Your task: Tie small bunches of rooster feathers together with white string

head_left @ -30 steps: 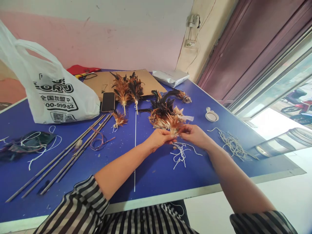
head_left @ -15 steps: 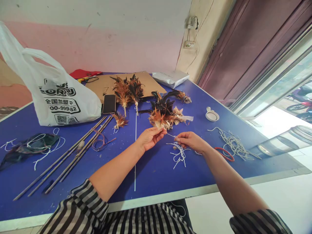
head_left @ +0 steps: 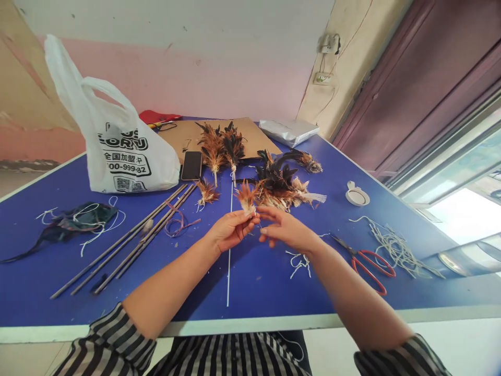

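A blue tabletop (head_left: pixel 242 282) stretches out in front of me, with a pink and white wall behind it and a window on the right. My left hand (head_left: pixel 229 231) has its fingers closed around the base of a small feather bundle (head_left: pixel 246 197), which stands up just above the tabletop, near the middle. My right hand (head_left: pixel 285 230) is right beside it, fingers loosely curled toward the bundle's base; whether they pinch a thread there I cannot tell. Just beyond my hands lies a pile of feathers (head_left: pixel 282 185), dark and orange-brown. Near my right wrist lie short white string scraps (head_left: pixel 299 261), and to the right of them red-handled scissors (head_left: pixel 366 261) and a tangle of cord (head_left: pixel 395 248). To the left lie several long thin sticks (head_left: pixel 129 243) side by side, with a dark cloth (head_left: pixel 76 220) further left. At the far side stand a white plastic bag (head_left: pixel 125 151), a phone (head_left: pixel 191 165) and a sheet of cardboard (head_left: pixel 254 133) with more tied feather bundles (head_left: pixel 221 146).
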`<state>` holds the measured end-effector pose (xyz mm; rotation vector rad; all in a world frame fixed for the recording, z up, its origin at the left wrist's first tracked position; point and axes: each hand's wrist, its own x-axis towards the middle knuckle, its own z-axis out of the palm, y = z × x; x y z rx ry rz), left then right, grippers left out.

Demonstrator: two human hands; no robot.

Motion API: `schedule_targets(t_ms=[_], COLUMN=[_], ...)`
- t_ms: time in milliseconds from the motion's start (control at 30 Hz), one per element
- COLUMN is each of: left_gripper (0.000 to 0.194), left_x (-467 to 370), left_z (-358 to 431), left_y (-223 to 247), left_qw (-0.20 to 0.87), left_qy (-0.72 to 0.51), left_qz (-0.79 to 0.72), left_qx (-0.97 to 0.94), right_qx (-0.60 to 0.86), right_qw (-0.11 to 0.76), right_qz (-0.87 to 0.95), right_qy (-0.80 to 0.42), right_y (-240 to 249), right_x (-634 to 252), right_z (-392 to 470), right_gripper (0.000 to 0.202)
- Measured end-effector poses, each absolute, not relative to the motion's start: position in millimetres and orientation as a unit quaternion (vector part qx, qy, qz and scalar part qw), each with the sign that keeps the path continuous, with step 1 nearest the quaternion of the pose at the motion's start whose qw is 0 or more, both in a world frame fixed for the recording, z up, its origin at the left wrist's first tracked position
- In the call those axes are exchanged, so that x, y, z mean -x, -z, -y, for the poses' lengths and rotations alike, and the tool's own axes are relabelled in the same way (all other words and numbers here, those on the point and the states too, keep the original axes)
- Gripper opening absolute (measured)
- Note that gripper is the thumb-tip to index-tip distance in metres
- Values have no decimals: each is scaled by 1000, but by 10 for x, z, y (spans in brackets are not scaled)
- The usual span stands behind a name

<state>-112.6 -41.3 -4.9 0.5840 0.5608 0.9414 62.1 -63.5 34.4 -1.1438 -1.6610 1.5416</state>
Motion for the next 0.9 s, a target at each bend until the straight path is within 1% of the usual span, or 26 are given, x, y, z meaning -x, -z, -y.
schedule_targets(t_ms=[33,100,167,200,333,467,533,600,700,800,900], left_gripper=[11,11,10,10,11,12,10,9,13,13,13], left_x=[1156,1229,1309,1349,1498,1612,1636,1625,1538,1421,1344], left_z=[422,425,408,392,291,202,193,218,299,383,432], left_y=[48,57,82,99,168,205,214,219,217,223,255], left_qw=[810,798,781,774,760,741,727,717,713,739,784], left_qy=[-442,-451,-465,-475,-518,-545,-548,-536,-502,-461,-412], left_qz=[-263,-276,-298,-306,-315,-333,-351,-370,-389,-382,-366], left_qx=[-280,-290,-290,-284,-235,-207,-218,-249,-298,-308,-285], right_qx=[401,391,428,448,481,516,538,556,563,552,537], right_qw=[296,289,298,312,358,366,359,342,313,297,303], right_qz=[616,606,600,597,583,576,594,628,674,701,714], right_qy=[-610,-630,-607,-588,-548,-518,-479,-424,-362,-339,-333], right_y=[-314,-227,-127,-79,47,64,44,19,-10,-29,-51], right_x=[-520,-409,-390,-401,-482,-553,-580,-597,-593,-550,-494], right_z=[607,522,418,368,228,190,192,206,249,313,370], right_gripper=[56,42,28,26,28,28,28,28,27,26,24])
